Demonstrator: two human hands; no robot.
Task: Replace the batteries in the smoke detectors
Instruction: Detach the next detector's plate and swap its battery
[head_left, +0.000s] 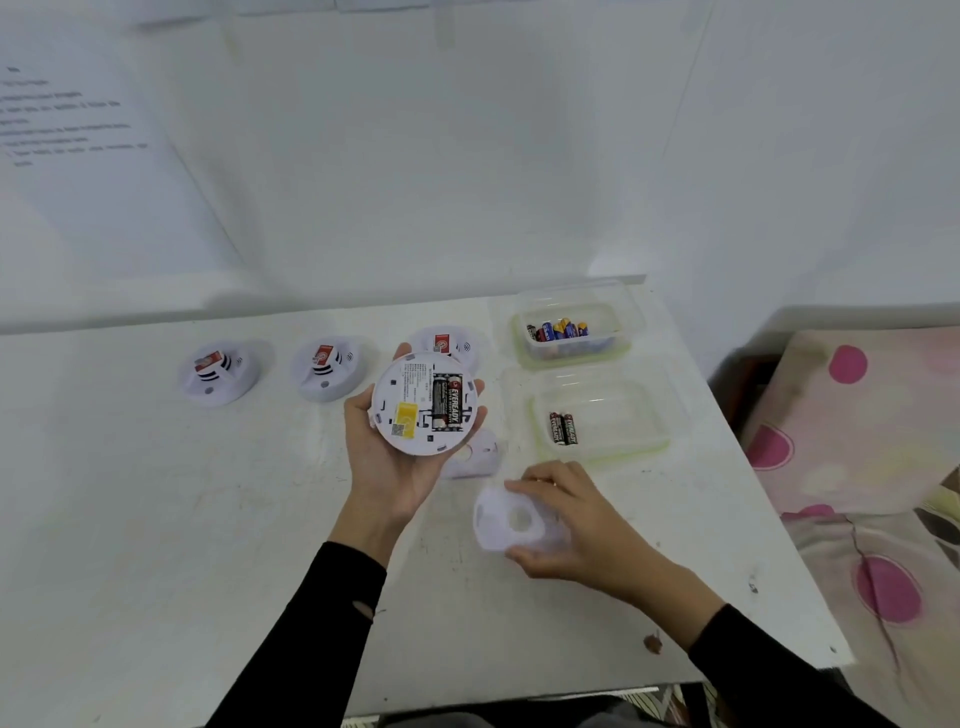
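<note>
A: Where does the open smoke detector sit; and how is it held?

B: In the left hand, raised over the middle of the bench, underside turned up toward the camera; the fingers curl round its far and right rim, clamped on it. The right hand is lower and nearer, fingers closed round a white back plate; a second plate lies on the bench just below the detector.

A: And the batteries in it?

B: Two black cells side by side in the bay, right of a yellow label; their long axis runs roughly away from the person, leaning a little right at the far end. Which end is positive I cannot tell.

A: What could go wrong?

B: Confusion of cells, I'd judge; they look like the two in the near tub, while the far tub holds mixed ones, so old and new could be swapped. With the right hand full, prying a cell out would be awkward; the detector, gripped only by its rim, could tip. Polarity is the other risk; a reversed cell would leave it dead.

A: The rest?

B: Three detectors stand dome-up along the back of the bench.
</note>
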